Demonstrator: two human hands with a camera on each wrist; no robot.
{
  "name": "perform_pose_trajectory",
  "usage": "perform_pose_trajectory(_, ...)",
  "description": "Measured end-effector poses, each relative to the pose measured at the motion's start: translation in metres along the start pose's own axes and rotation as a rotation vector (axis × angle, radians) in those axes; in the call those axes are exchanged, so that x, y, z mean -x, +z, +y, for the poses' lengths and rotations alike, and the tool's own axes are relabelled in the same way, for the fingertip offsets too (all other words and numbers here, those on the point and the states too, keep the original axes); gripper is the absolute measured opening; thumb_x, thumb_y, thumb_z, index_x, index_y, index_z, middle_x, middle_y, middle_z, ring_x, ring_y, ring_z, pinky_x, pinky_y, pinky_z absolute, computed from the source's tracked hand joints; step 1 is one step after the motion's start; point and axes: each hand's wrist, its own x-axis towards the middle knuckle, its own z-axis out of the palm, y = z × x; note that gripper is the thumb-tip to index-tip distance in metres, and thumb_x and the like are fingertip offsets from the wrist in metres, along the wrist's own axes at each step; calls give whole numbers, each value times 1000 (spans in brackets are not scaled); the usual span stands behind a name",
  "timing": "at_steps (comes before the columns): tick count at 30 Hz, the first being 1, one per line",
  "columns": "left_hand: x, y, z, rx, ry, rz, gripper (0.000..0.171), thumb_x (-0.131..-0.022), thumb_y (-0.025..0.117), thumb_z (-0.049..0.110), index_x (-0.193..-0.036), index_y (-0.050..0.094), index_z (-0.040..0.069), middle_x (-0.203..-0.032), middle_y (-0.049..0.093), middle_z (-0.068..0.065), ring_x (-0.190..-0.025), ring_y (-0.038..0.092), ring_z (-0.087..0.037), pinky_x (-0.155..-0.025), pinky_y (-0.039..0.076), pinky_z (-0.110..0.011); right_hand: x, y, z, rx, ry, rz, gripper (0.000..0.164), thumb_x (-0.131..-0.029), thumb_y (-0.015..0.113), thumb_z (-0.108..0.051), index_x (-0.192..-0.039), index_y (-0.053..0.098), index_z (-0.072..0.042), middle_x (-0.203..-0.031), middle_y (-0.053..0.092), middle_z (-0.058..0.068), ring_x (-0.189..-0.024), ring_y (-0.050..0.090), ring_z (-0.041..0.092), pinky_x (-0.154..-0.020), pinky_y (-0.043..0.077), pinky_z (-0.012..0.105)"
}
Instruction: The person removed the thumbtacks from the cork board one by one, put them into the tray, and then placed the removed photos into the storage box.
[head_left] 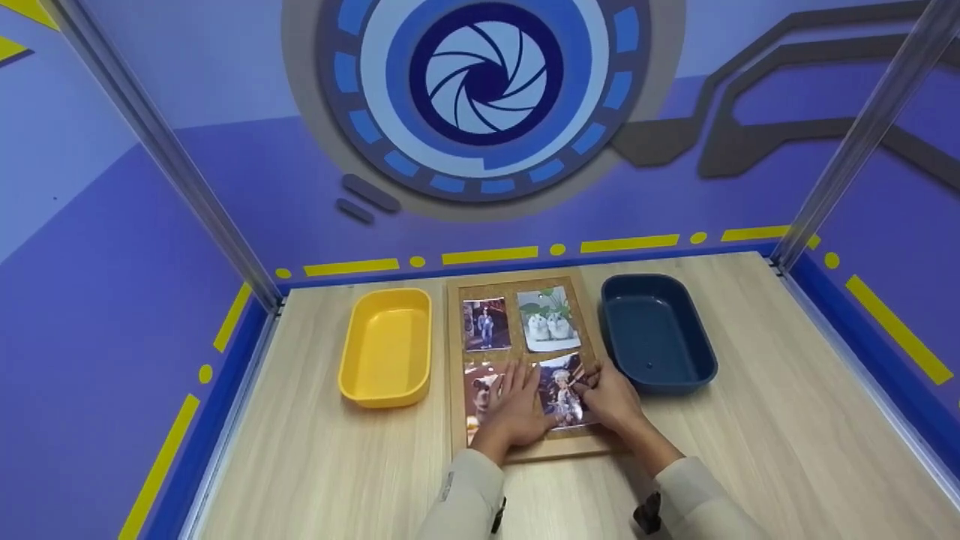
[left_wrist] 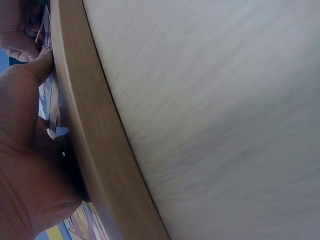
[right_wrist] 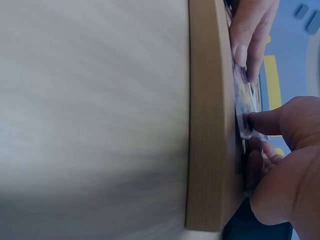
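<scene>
A wood-framed cork board lies on the table with several photos on it. My left hand rests over its lower half with fingers extended, partly covering the lower-left photo of a dog-like animal. Its thumb touches the lower-right photo, which shows a figure in pale clothing. At that photo's right edge, my right hand pinches it; the right wrist view shows the thumb on the glossy photo corner with the fingers curled below. Above lie a photo of a standing person and one of two white animals.
A yellow tray stands left of the board, and a dark blue tray stands close by its right side. Wooden table surface extends around them. Printed purple panels and metal posts border the table.
</scene>
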Motion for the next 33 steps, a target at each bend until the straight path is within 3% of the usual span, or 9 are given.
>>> perform_pose_trajectory(10, 0, 1, -1, -8, 6, 7, 99, -96, 67, 61, -172, 21, 17, -183, 4, -10, -170, 7, -34, -137, 6, -61, -2, 2, 14, -138, -59, -8, 6, -95, 75, -7, -100, 71, -9, -90, 68, 7, -82, 59, 17, -72, 46, 27)
perform_pose_trajectory(19, 0, 1, -1, 25, 22, 4, 97, -95, 69, 53, -171, 23, 14, -182, 6, -13, -170, 6, -36, -137, 5, -60, -3, 3, 18, -209, -78, -18, 7, -94, 74, -2, -100, 75, -6, -86, 68, 7, -78, 58, 13, -68, 46, 22)
perform_pose_trajectory(33, 0, 1, -2, -8, 13, 7, 98, -96, 67, 58, -172, 23, 16, -183, 5, -10, -171, 6, -33, -138, 7, -58, -1, 6, 16, -208, -64, -2, 9, -96, 73, -2, -103, 75, -5, -88, 67, 7, -81, 57, 14, -69, 45, 22)
